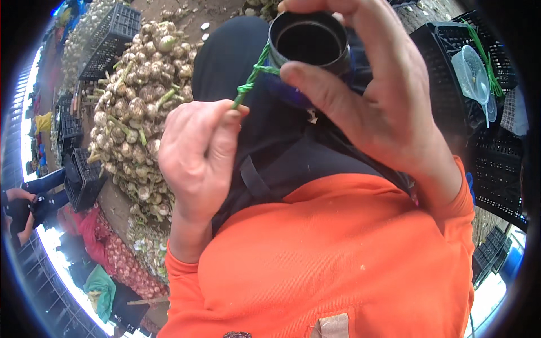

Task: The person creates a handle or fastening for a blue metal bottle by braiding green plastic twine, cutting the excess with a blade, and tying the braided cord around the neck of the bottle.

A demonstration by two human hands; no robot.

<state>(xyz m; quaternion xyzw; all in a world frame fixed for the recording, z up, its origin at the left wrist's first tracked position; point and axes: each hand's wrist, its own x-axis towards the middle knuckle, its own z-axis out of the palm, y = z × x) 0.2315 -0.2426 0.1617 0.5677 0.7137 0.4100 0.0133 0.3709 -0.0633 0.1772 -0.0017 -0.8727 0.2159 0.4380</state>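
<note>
My right hand (389,96) is wrapped round a round, open-mouthed container (309,45), its thumb on the near side of the rim and its fingers on the far side. The container has a dark rim and interior, with a deep blue body below. A knotted green cord (246,88) is tied at its neck and runs down to the left. My left hand (197,155) pinches that cord's lower end between thumb and forefinger. Both hands are above my dark-trousered lap (225,62). What lies inside the container is too dark to tell.
Left of my legs lies a big heap of garlic bulbs (138,107). Black crates (115,36) stand beyond it. At right, a black crate (499,169) stands near a clear plastic vessel (470,73) and green cords (486,59). A person (25,205) is at far left, near red mesh sacks (121,256).
</note>
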